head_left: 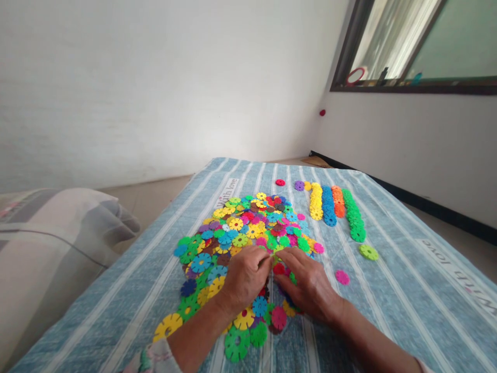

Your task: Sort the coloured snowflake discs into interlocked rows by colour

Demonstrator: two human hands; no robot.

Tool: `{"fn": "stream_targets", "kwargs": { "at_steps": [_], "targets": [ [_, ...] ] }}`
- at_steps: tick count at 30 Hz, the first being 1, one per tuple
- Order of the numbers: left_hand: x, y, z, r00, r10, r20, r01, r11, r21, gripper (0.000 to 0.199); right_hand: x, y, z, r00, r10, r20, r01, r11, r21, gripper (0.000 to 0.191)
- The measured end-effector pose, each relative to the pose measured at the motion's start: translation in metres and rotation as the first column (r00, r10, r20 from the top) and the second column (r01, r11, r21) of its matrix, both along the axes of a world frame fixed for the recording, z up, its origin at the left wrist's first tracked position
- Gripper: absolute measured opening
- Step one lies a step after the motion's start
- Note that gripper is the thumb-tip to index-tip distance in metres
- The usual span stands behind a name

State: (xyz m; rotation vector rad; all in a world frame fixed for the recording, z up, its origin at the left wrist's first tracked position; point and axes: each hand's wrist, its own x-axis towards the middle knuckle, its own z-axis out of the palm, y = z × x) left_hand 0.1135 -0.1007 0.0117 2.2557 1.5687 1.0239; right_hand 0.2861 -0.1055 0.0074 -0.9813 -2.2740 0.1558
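A broad pile of notched plastic discs [236, 224] in many colours lies on a striped blue cloth. Over its near right part, my left hand [247, 274] and my right hand [306, 277] almost meet at the fingertips. My left hand has its fingers curled together; a yellow-green bit shows between the two hands, too small to make out. The fingers of my right hand bend down onto the discs, and what they hold, if anything, is hidden. Right of the pile are overlapping rows of yellow discs [316, 201], blue discs [328, 206], orange discs [338, 201] and green discs [353, 215].
Single discs lie apart: a light green one [368, 252], a pink one [342, 277], a red one [280, 182] and a purple one [298, 185]. Grey draped fabric [66, 259] stands left of the cloth-covered surface [411, 280]. White walls rise behind, with a window at the upper right.
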Motion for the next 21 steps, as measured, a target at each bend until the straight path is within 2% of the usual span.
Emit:
{"fn": "stream_targets", "kwargs": {
  "at_steps": [3,6,8,10,14,18,21],
  "targets": [
    [0.005,-0.003,0.003,0.989,0.031,0.144,-0.012,0.992,-0.128,0.026,-0.010,0.000,-0.001,1.000,-0.010,-0.006,0.009,1.000,-0.019,0.028],
    [0.007,-0.005,0.005,0.962,0.031,0.273,0.042,0.966,-0.257,0.025,-0.015,0.000,-0.005,1.000,-0.006,-0.004,0.006,1.000,-0.018,0.028],
    [0.007,-0.004,0.005,0.949,0.027,0.315,0.069,0.955,-0.289,0.027,-0.015,0.001,-0.007,1.000,-0.006,0.003,0.007,1.000,-0.007,0.029],
    [0.005,-0.003,0.004,0.952,0.031,0.303,0.054,0.962,-0.266,0.028,-0.011,0.005,-0.010,0.999,-0.032,-0.001,0.032,0.999,0.008,0.028],
    [0.002,0.001,0.000,0.976,0.059,0.210,-0.038,0.994,-0.101,0.023,-0.001,0.020,-0.012,0.994,-0.106,-0.005,0.106,0.994,-0.015,0.027],
    [0.000,0.003,-0.003,0.985,0.109,0.135,-0.114,0.993,0.029,0.011,-0.001,0.031,-0.007,0.988,-0.106,0.116,0.116,0.990,-0.081,0.030],
    [-0.001,0.003,-0.005,0.989,0.123,0.088,-0.128,0.990,0.054,0.010,-0.007,0.035,-0.001,0.967,-0.096,0.236,0.117,0.990,-0.077,0.029]
  ]
}}
